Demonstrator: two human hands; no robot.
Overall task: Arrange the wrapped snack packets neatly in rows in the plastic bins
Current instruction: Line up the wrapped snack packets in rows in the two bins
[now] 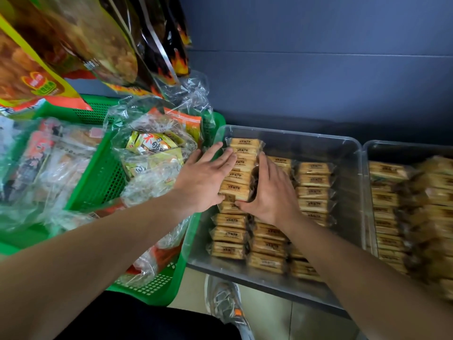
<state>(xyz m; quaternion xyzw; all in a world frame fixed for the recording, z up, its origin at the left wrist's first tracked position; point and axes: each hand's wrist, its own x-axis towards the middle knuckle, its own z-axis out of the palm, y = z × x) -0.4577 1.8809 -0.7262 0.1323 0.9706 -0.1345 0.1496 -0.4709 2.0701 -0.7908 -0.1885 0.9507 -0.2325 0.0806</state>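
Along the left side of the clear bin (294,136), our left hand (203,180) and right hand (272,195) press straight fingers (220,161) against a row of snack packets (239,173). The row runs away from us, each packet lying crosswise.

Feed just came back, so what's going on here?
A person presses a row of snack packets between left hand and right hand, at the far left of the clear bin. That bin already holds other rows of packets; the second bin to its right holds more. A green basket of bagged snacks stands alongside.
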